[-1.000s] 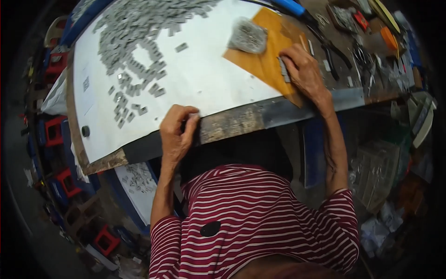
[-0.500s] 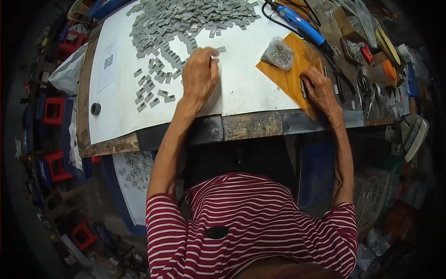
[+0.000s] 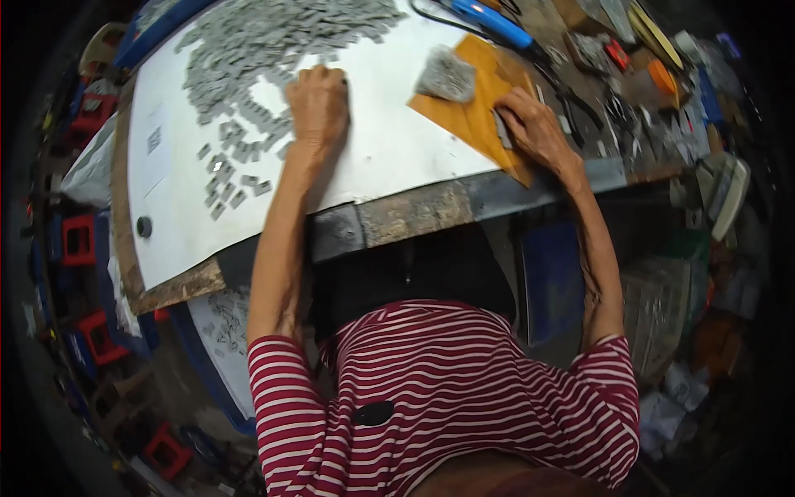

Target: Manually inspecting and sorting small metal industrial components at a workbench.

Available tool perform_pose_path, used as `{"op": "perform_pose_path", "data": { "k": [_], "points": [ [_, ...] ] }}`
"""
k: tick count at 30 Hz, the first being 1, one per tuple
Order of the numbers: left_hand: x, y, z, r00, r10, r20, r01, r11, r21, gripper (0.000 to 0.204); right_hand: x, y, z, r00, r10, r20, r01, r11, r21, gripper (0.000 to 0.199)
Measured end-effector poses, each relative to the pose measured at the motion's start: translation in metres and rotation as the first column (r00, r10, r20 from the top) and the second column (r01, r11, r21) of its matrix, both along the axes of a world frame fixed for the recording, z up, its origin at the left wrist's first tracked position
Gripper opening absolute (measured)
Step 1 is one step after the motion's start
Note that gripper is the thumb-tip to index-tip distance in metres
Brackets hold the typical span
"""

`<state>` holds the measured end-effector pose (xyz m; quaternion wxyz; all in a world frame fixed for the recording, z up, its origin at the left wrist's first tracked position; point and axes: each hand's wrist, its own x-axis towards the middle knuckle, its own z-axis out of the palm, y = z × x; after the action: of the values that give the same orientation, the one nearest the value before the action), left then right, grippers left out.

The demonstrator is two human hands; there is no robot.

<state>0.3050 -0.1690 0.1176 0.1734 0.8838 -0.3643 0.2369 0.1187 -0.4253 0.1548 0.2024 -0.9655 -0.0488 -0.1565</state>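
My left hand (image 3: 319,108) rests on the white sheet (image 3: 389,124) at the near right edge of a large pile of small flat grey plates (image 3: 265,50). Its fingers curl downward, and what they hold, if anything, is hidden. Loose grey plates (image 3: 240,149) lie to the left of that wrist in short overlapping rows. My right hand (image 3: 538,132) is closed, thumb and fingers pinching a short grey strip (image 3: 503,130) over an orange-brown envelope (image 3: 476,103). Whether the strip is one piece or several stacked plates I cannot tell.
A clear bag of small metal parts (image 3: 447,76) sits on the envelope. Beyond it lies a blue corded tool (image 3: 493,21). Pliers (image 3: 580,112) lie right of my right hand. A black ring-shaped object (image 3: 145,226) is at the sheet's left, near the wooden table edge (image 3: 418,211).
The whole view has shifted and tilted. My left hand has moved left toward the pile, its fingers turned down. My right hand keeps its pinch at the envelope.
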Motion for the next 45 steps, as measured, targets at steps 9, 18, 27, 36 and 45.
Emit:
{"op": "perform_pose_path", "data": {
  "k": [9, 18, 27, 36, 45],
  "points": [
    [-0.004, 0.023, 0.001, 0.998, -0.041, -0.048, 0.04, 0.999, -0.009, 0.013, 0.0, -0.007, -0.005, 1.0, 0.024, 0.017, -0.024, 0.999, -0.03, 0.01],
    [-0.012, 0.036, 0.011, 0.998, -0.006, -0.067, 0.005, 1.0, -0.013, 0.012, 0.005, -0.002, -0.002, 0.997, 0.076, 0.007, -0.075, 0.99, -0.122, 0.008],
    [-0.013, 0.035, 0.01, 0.991, -0.024, -0.133, 0.019, 0.999, -0.037, 0.023, 0.01, -0.004, 0.001, 0.993, 0.075, -0.092, -0.09, 0.981, -0.174, 0.008],
    [0.028, 0.015, 0.022, 0.989, -0.01, -0.145, -0.011, 0.99, -0.142, 0.018, 0.017, -0.001, 0.008, 0.986, 0.064, -0.152, -0.102, 0.961, -0.256, 0.009],
    [0.049, -0.015, 0.013, 0.943, 0.259, -0.21, -0.269, 0.963, -0.02, 0.019, 0.013, 0.001, 0.009, 0.995, 0.034, -0.095, -0.06, 0.959, -0.278, 0.009]
  ]
}}
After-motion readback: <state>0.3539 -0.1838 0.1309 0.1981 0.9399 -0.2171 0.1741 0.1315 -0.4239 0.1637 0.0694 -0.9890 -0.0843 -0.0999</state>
